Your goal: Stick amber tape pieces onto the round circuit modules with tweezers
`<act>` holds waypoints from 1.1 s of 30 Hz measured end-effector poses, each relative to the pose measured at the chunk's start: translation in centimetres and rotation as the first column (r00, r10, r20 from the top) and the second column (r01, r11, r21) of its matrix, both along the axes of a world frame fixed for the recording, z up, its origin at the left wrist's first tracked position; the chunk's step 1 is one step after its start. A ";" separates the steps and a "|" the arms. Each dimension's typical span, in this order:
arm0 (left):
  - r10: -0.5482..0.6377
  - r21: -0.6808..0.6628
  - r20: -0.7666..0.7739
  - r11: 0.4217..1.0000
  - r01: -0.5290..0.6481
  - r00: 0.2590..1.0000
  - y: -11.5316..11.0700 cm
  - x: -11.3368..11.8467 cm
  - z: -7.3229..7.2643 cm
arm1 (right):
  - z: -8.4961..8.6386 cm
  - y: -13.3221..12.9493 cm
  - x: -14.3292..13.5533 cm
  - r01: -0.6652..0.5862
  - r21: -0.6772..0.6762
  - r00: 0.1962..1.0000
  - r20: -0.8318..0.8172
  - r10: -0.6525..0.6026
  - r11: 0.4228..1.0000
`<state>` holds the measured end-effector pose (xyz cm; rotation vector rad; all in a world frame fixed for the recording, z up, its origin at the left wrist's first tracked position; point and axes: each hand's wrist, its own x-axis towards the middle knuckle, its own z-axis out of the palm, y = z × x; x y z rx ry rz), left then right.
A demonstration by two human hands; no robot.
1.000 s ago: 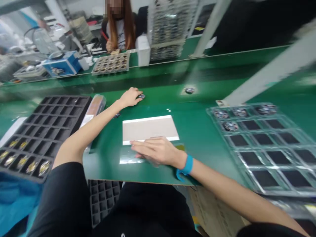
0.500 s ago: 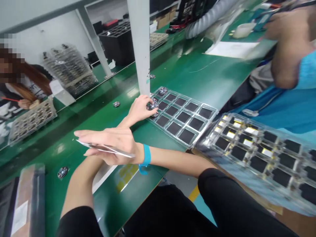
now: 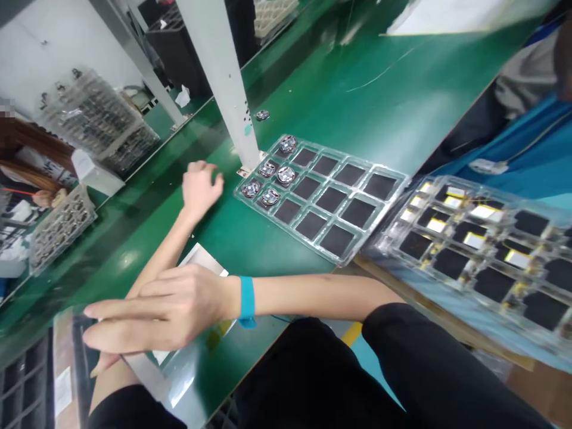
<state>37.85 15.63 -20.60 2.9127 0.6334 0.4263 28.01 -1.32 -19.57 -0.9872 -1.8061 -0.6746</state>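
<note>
My left hand (image 3: pixel 201 187) is over the green table left of a clear tray (image 3: pixel 308 224). Its fingers are bent, thumb apart, and nothing shows between them; the surface beneath is hidden. Several round metallic parts, one of them a disc (image 3: pixel 286 174), sit in the tray's left pockets, while other pockets show black squares. My right hand (image 3: pixel 156 310), with a blue band at the wrist, crosses above my left forearm. A thin pale sheet (image 3: pixel 145 372) extends below its fingers, which are pressed around its edge.
A white post (image 3: pixel 223 77) rises behind the tray. One round part (image 3: pixel 263 115) lies beyond it. Another tray (image 3: pixel 451 262) with white and yellow pieces is at the right. A person in blue sits there; another person's hand (image 3: pixel 43 198) is at far left.
My left hand has let go of a round part in the tray and moved left. My right hand has moved down and left with the sheet. The view has shifted.
</note>
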 end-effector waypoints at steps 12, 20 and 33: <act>-0.105 -0.054 0.090 0.992 0.110 0.990 -0.7 -0.9 -0.4 | 0.9 -0.9 -0.1 0.034 -0.022 0.998 0.045 -0.033 0.999; -0.570 0.034 -0.078 0.819 0.573 0.818 -11.2 12.4 -0.3 | -1.1 1.7 -2.2 -0.084 0.224 0.996 -0.017 0.090 0.971; -0.474 -0.046 -0.362 0.869 0.493 0.802 -12.0 7.1 0.3 | 0.1 -1.9 0.8 0.058 0.262 0.997 0.038 -0.070 0.963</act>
